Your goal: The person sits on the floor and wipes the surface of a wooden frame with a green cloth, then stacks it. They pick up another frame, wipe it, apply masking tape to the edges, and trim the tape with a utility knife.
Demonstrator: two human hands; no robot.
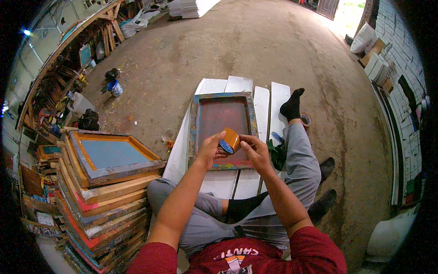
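A glossy brown roll of packing tape (232,138), with blue on its side, is held up between both hands in front of me. My left hand (211,151) is closed round the roll's left side. At its right edge, my right hand (256,152) pinches with thumb and fingertips; whether a loose tape end is between them is too small to tell. Below the hands lies a paint-stained wooden screen-printing frame (251,109) with dark mesh (221,114), flat on white boards (262,102). My hands hide part of its near end.
At my left rises a tall stack of wooden screen frames (116,194); the top one has light blue mesh (112,153). A dark green cloth (277,155) lies beside my outstretched leg. A white-and-blue bucket (115,88) and dark sandals (322,205) are on the floor.
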